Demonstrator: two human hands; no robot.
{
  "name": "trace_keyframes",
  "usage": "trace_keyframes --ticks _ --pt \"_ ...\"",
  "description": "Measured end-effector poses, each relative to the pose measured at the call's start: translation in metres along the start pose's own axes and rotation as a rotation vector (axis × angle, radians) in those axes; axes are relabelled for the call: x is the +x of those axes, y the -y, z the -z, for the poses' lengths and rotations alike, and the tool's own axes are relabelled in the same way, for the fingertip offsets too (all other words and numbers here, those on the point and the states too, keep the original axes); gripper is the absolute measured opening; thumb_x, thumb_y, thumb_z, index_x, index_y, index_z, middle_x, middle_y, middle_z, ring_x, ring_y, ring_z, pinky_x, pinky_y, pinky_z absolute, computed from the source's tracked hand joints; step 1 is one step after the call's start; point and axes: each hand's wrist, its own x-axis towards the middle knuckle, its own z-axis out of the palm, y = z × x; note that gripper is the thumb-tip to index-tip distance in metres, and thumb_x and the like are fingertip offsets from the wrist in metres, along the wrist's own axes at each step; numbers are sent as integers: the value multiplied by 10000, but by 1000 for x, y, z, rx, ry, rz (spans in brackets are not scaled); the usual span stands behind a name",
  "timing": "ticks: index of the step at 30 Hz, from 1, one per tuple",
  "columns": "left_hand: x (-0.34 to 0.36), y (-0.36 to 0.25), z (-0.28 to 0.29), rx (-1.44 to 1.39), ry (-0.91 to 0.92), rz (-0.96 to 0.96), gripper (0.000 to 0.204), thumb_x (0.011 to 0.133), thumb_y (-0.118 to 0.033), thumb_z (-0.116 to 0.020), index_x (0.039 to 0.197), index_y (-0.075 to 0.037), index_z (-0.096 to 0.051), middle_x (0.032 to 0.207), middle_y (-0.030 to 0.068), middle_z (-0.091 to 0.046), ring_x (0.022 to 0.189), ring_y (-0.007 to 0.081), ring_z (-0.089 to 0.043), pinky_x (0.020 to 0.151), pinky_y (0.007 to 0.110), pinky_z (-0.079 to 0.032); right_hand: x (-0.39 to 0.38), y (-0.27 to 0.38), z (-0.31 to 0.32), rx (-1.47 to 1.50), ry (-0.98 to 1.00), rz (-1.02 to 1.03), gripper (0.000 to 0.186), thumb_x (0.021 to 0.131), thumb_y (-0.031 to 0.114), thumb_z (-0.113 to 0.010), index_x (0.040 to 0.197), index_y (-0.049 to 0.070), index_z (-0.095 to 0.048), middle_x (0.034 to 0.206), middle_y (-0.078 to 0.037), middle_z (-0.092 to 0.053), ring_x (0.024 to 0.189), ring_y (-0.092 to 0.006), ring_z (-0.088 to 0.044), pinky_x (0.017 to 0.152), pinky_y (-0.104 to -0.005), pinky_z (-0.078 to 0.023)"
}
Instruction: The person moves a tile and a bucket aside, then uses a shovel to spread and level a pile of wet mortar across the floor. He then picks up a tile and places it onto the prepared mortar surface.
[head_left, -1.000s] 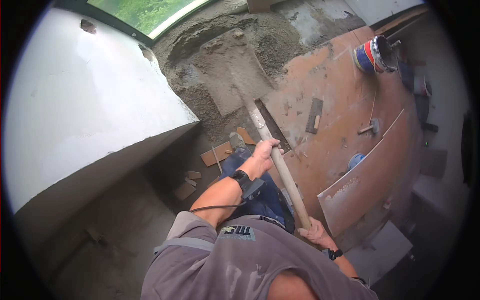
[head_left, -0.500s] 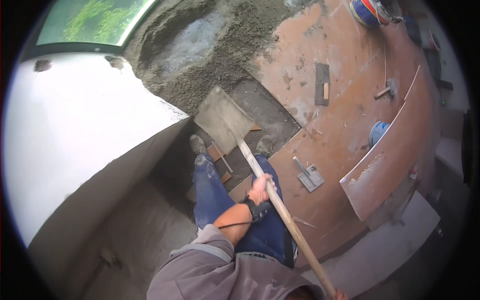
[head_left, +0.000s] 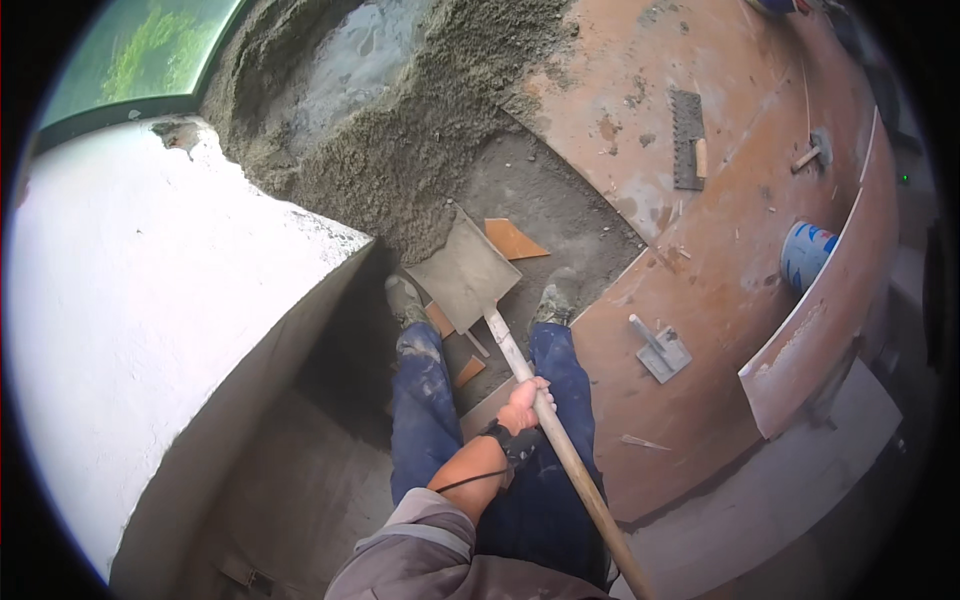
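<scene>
My left hand (head_left: 525, 403) is wrapped round the pale wooden handle of a shovel (head_left: 465, 268), partway along it. The square, grey-coated blade lies low between my feet. Its far corner meets the near edge of a heap of wet grey mortar (head_left: 390, 165); whether it is under the mortar I cannot tell. A pool of cloudy water (head_left: 355, 65) fills a hollow in the heap. The handle runs down to the lower edge of the picture, where my right hand is out of view.
Orange tile pieces (head_left: 516, 239) lie around the blade. On the brown boards (head_left: 610, 400) at right rest a notched trowel (head_left: 688, 140), a flat trowel (head_left: 664, 358), another trowel (head_left: 812, 152) and a blue-and-white bucket (head_left: 805, 255). A white wall (head_left: 200, 270) stands at left.
The shovel blade has come down and slightly nearer, against the heap's near edge. My right hand, at the handle's lower end before, has left the picture. The view has shifted.
</scene>
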Motion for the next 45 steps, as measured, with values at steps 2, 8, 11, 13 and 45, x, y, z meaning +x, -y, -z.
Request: trace_keyframes --ticks 2,8,11,13,45 --pt "-1 -21 2 30 -35 -14 94 757 -54 -546 789 -78 -461 618 56 -443 505 187 -469 489 383 -439 7 10 -5 -10 75 14 335 764 364 -661 908 73 -579 731 -67 -610 642 -239 -569 610 -336 -472" --pt "-28 -64 -16 151 -146 -119 53 775 -32 -534 798 -59 -494 638 55 -453 498 172 -470 453 360 -431 -14 41 -4 149 217 38 318 773 321 -646 962 73 -586 739 -73 -606 647 -235 -563 601 -335 -463" --pt "-38 -76 -23 157 -148 -152 50 778 -30 -536 803 -47 -496 645 57 -459 496 173 -478 440 358 -433 -17 52 -6 142 185 46 328 772 315 -648 972 62 -587 738 -75 -604 649 -241 -563 597 -337 -461" --pt "-48 -69 -31 158 -134 -211 54 776 -31 -546 810 -28 -504 654 67 -470 503 181 -497 445 361 -447 -17 57 -4 127 152 42 330 772 315 -647 975 62 -586 743 -79 -605 654 -244 -564 599 -338 -462" --pt "-238 -256 -101 275 -350 -953 168 716 0 -620 764 -4 -459 653 96 -491 496 216 -506 420 367 -434 164 147 11 106 -34 724 453 603 498 -674 863 128 -644 804 -153 -643 763 -359 -605 691 -439 -482"
